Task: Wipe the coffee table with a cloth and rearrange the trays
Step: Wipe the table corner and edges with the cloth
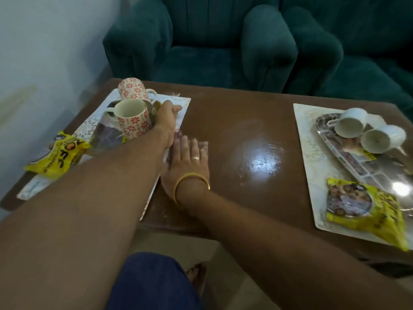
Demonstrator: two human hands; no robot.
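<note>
Head view: no cloth shows, so wiping looks done. Left hand (166, 121) grips the left tray (178, 121) at frame left; right hand (187, 162) lies flat, released, on the counter (245, 108). Right tray (308, 153) sits far right.

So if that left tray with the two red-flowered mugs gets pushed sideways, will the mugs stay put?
Probably not reliably. The two red-flowered ceramic mugs lie tipped on their sides, one resting on the other, so they would likely roll or clink. The glossy patterned tray looks slick, offering little grip. The left hand beside them may steady them.
</note>
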